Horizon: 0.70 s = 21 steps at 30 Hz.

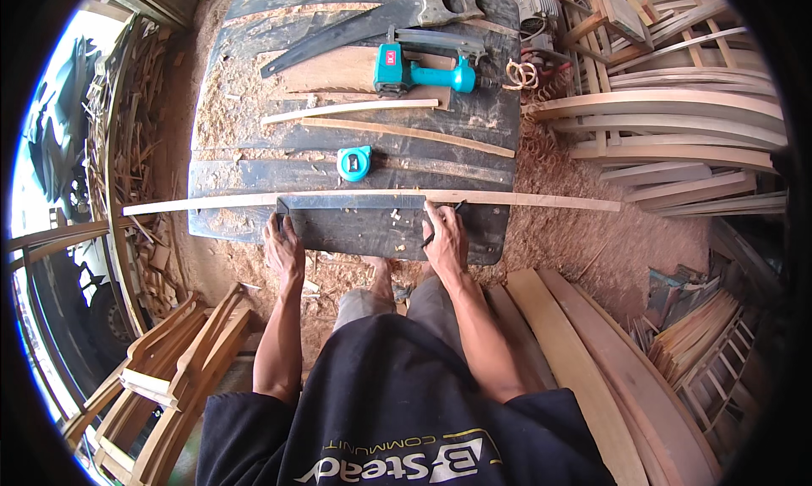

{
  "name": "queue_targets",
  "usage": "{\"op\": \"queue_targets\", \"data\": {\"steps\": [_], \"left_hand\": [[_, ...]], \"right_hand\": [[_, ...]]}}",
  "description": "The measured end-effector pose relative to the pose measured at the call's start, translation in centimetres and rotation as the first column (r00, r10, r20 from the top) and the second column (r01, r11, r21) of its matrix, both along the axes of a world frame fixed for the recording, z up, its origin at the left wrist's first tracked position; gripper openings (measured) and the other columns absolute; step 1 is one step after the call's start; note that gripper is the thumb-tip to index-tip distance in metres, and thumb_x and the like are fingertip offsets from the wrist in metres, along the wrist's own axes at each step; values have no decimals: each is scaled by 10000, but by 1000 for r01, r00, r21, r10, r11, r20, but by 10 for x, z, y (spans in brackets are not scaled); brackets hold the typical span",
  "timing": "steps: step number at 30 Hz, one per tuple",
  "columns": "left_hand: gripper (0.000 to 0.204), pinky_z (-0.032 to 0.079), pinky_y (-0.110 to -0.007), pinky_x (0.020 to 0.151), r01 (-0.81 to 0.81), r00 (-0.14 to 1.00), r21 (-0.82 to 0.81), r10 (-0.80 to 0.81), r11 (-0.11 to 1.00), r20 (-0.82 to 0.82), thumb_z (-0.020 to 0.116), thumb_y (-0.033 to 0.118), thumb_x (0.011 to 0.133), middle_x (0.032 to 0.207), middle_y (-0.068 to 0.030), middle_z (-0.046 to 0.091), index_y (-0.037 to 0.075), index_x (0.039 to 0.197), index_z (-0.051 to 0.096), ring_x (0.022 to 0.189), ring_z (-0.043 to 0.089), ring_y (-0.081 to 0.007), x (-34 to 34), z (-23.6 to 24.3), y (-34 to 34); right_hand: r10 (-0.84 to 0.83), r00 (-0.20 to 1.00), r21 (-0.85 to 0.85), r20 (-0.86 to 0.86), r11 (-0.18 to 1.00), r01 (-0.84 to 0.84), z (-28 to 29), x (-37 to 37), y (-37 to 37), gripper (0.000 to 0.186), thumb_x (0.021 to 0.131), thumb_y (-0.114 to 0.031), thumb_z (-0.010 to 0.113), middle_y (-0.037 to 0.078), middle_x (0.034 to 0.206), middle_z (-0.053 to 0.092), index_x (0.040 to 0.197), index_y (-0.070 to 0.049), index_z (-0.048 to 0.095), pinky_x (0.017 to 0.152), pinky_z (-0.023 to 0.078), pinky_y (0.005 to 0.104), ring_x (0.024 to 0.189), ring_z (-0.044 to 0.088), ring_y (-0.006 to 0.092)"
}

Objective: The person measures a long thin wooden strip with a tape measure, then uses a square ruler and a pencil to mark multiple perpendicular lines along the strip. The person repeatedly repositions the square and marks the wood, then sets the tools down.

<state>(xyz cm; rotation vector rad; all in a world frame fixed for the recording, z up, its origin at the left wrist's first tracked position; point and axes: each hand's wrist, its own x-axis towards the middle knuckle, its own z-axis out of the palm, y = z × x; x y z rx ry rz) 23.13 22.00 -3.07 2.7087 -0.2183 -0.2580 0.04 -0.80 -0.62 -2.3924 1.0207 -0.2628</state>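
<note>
A long, slightly curved pale wood strip (355,200) lies across the near part of the dark worktable (338,230). Along its near edge rests a flat bluish-grey metal ruler (359,203), with a dark piece at its left end. My left hand (286,247) is closed at that end, fingertips pinching it against the strip. At the ruler's other end my right hand (447,239) bends its fingers down on the strip, a thin dark pencil-like stick (428,240) between them. Just beyond the strip sits a turquoise tape measure (353,163).
Farther back lie two narrow wood strips (406,133), a turquoise nail gun (423,73) and a handsaw (355,36). Curved timber (668,105) is stacked at right, boards (584,351) lie near right, and wooden frame parts (178,367) stand near left. Sawdust covers the ground.
</note>
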Motion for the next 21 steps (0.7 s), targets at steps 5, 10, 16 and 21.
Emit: {"op": "queue_targets", "data": {"steps": [5,10,16,21], "left_hand": [[510,494,-519,930,-18,1000,-9,18,1000,1,418,450,1060,1351,-214,574,93,1406,530,1121,633,-422,-3,4,-5],[510,490,-527,930,-27,1000,29,27,999,-9,416,458,1059,1349,-217,572,103,1406,531,1118,628,-441,-5,9,-7],[532,473,-515,973,-17,1000,13,17,1000,-7,412,464,1059,1376,-214,567,78,1406,533,1159,608,-439,-4,3,-4],[570,442,-489,1034,-17,1000,-23,17,1000,-4,408,474,1059,1398,-210,564,36,1404,528,1215,581,-421,-3,2,-3]], "right_hand": [[19,1000,-23,11,1000,-19,-2,-2,-1,451,886,-92,684,118,1073,613,1332,-83,619,893,497,424,988,599,317],[17,999,-43,39,999,-15,-2,-3,-1,442,898,-78,654,130,1074,632,1338,-81,613,876,513,430,977,618,327],[-17,960,35,278,999,8,16,-6,-8,338,980,-66,527,189,1195,652,1304,-29,615,927,515,424,1070,636,364],[-137,891,97,433,990,105,28,-1,-10,240,1044,-83,481,172,1095,670,1185,-1,658,836,548,388,976,687,317]]}}
